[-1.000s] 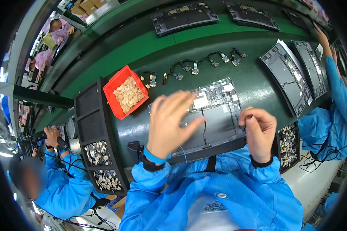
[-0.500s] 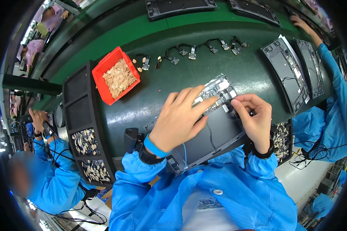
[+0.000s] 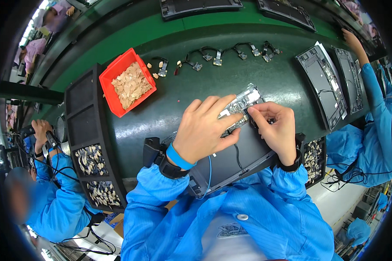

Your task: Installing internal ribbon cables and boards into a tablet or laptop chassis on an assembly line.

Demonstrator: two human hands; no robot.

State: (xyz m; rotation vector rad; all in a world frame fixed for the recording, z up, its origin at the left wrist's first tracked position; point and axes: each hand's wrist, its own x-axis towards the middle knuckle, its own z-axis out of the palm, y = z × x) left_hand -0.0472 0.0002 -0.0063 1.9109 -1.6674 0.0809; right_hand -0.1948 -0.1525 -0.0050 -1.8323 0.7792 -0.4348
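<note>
A dark open laptop chassis [image 3: 231, 163] lies tilted on the dark green belt in front of me, its circuit board [image 3: 244, 102] showing at the far end. My left hand [image 3: 202, 128] lies flat on the chassis with its fingers spread onto the board. My right hand [image 3: 272, 128] is just to its right, thumb and fingertips pinched on a small black connector [image 3: 270, 121] at the board's edge. A thin dark cable [image 3: 237, 154] runs down the chassis between both hands.
A red bin [image 3: 127, 87] of small tan parts sits to the far left. A black compartment tray [image 3: 91, 143] stands at left, another [image 3: 313, 158] at right. Small cable assemblies [image 3: 217, 54] lie in a row beyond. Co-workers in blue stand at left [image 3: 52, 191] and right [image 3: 370, 108], near more chassis [image 3: 320, 82].
The view has shifted, so the chassis sits more tilted and closer. My left hand has come down flat from a raised, spread pose, and my right hand has moved in to the board's edge.
</note>
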